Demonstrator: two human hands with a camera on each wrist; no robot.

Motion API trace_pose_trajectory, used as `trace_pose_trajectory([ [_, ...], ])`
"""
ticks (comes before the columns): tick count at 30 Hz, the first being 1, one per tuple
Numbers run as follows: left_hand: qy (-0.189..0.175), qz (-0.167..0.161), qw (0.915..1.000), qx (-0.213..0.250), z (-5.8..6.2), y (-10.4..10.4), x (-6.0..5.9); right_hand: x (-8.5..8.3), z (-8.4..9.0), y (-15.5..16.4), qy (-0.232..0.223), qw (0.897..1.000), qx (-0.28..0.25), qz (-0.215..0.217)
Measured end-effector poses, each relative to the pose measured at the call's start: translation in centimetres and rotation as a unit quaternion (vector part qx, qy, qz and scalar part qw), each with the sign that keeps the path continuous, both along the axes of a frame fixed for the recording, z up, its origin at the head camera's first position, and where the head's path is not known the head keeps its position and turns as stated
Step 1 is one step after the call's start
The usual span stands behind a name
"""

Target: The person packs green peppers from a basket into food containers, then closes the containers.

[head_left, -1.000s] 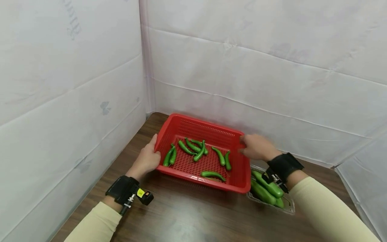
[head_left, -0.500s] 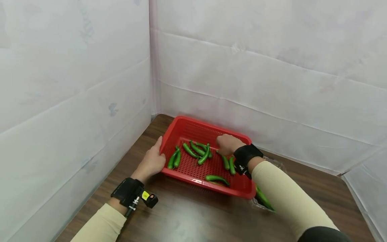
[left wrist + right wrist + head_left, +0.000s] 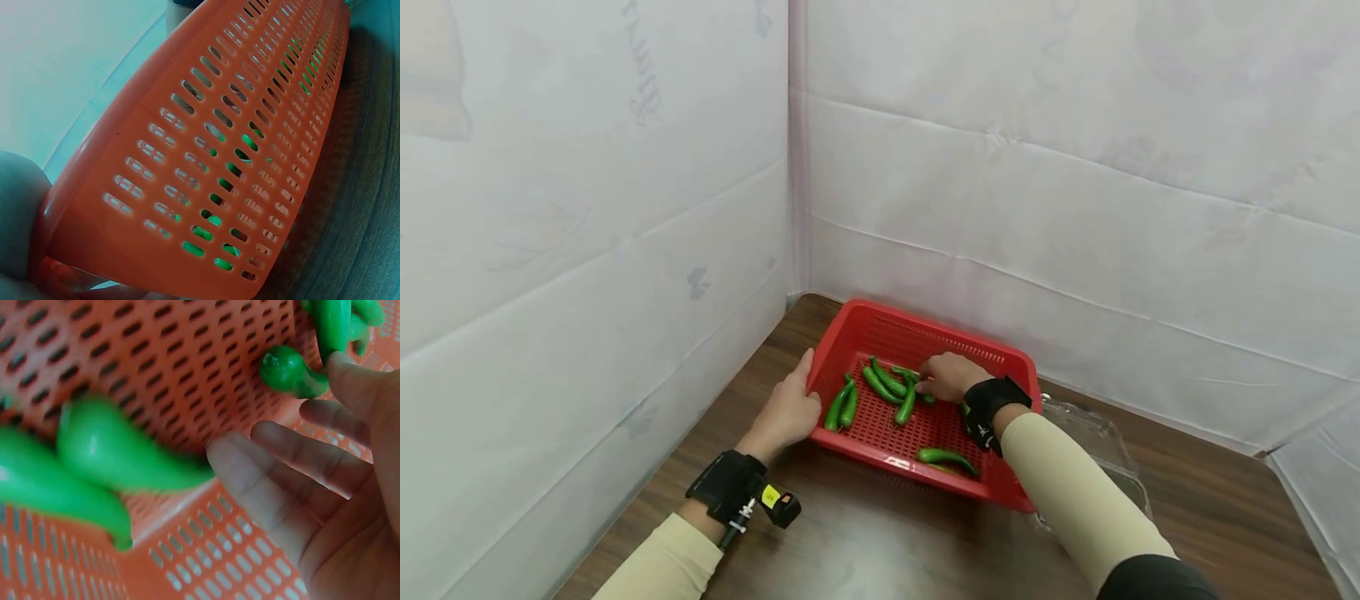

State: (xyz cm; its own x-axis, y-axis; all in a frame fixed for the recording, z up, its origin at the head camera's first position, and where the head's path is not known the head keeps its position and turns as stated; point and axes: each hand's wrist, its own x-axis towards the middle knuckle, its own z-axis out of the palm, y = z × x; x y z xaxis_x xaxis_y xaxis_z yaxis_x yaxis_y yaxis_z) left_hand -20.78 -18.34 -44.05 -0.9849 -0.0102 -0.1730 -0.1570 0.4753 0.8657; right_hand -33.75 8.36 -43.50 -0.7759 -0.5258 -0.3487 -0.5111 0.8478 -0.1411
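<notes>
We wear cream sleeves and black wrist straps; our left strap carries a yellow-labelled camera.

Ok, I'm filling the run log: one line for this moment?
left hand: holds red basket rim | right hand: inside basket, fingers open at green peppers | nothing lifted
</notes>
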Motion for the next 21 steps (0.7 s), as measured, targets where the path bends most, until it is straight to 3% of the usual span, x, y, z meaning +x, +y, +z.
trace_pose_trajectory([
  [14, 0.012, -0.001, 0.9999, -0.004, 0.1, 0.1, -0.5, 0.4, -1.2, -1.4, 0.003, 1.0, -0.017, 0.016],
  [21, 0.008, -0.008, 0.9999, -0.005, 0.2, 0.0, -0.5, 0.8, -0.8, -0.7, 0.004, 1.0, -0.023, 0.006],
])
